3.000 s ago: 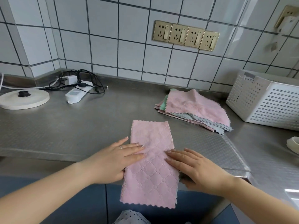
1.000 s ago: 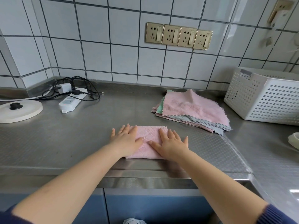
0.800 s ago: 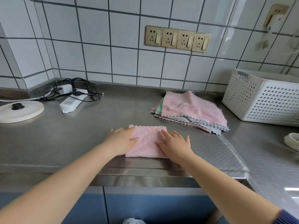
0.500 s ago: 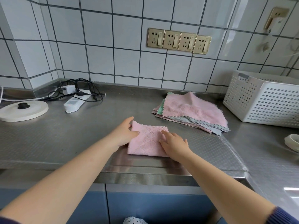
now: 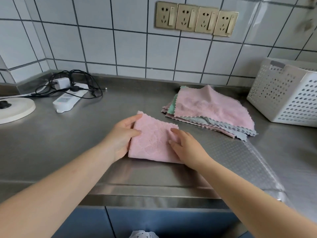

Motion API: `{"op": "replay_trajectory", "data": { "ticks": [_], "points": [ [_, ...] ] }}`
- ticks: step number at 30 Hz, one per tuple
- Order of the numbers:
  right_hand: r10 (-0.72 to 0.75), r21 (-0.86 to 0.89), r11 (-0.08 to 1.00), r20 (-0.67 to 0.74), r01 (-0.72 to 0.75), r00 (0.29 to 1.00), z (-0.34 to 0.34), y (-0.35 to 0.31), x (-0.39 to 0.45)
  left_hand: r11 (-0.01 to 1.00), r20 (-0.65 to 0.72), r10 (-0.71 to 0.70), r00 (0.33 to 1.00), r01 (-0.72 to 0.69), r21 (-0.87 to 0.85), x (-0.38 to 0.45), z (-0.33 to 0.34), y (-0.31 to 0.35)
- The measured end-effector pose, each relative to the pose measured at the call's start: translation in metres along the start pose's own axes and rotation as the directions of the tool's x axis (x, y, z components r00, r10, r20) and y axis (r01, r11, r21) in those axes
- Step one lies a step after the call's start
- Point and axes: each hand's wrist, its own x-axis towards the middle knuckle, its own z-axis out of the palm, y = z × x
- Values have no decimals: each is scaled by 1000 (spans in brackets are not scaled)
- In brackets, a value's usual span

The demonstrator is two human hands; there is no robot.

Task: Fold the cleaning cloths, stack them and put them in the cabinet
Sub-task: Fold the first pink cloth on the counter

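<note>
You're gripping the folded cloth [image 5: 154, 143] between both hands, left hand [image 5: 120, 136] pinching its left edge, right hand [image 5: 185, 146] pressing flat; the pile [image 5: 211, 109] is sitting up-right, nearer your right.

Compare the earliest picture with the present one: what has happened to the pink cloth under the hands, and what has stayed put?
The pink cloth, earlier a long strip hanging over the counter edge, is now folded into a small square on the counter. The left hand has taken its left edge in a grip; the right hand presses its right side. The unfolded pile, basket and power strip stayed put.
</note>
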Motion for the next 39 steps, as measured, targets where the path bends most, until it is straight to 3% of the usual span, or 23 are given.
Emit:
{"op": "replay_trajectory", "data": {
  "ticks": [5,9,11,14,18,20,22,26,30,32,35,39],
  "points": [
    [-2,373,928,-4,4,1000,-7,-4,37,996,-68,84,994,-83,23,30,-4,14],
    [113,773,621,79,-132,990,-12,-7,78,996,-64,80,995,-82,-23,61,-7,32],
    [110,860,479,138,-174,984,-15,-5,94,997,-73,71,995,-74,-32,73,-2,40],
    [107,861,455,202,-229,974,-25,-7,109,997,-119,72,990,-72,3,82,6,51],
    [141,819,506,230,-270,963,-49,-13,109,996,-97,73,993,-68,55,76,17,74],
    [117,798,542,238,-263,964,-64,-20,99,999,-125,42,991,-43,-4,68,21,84],
    [92,778,569,261,-266,961,-84,-30,89,990,-219,-65,974,36,-135,58,20,99],
    [42,745,615,296,-258,954,-116,-53,67,938,-51,-270,962,250,-242,23,20,123],
    [25,696,667,334,-265,942,-128,-69,48,875,-56,-421,905,389,-287,-13,17,132],
    [-2,749,582,391,-317,920,-127,-80,44,874,-83,-434,897,397,-279,-23,12,139],
    [-37,828,283,514,-484,857,-120,-102,45,893,-149,-413,899,368,-259,-30,1,153],
    [-3,796,172,590,-581,807,-105,-135,45,919,-176,-359,917,313,-241,-37,-31,167]
  ]
}}
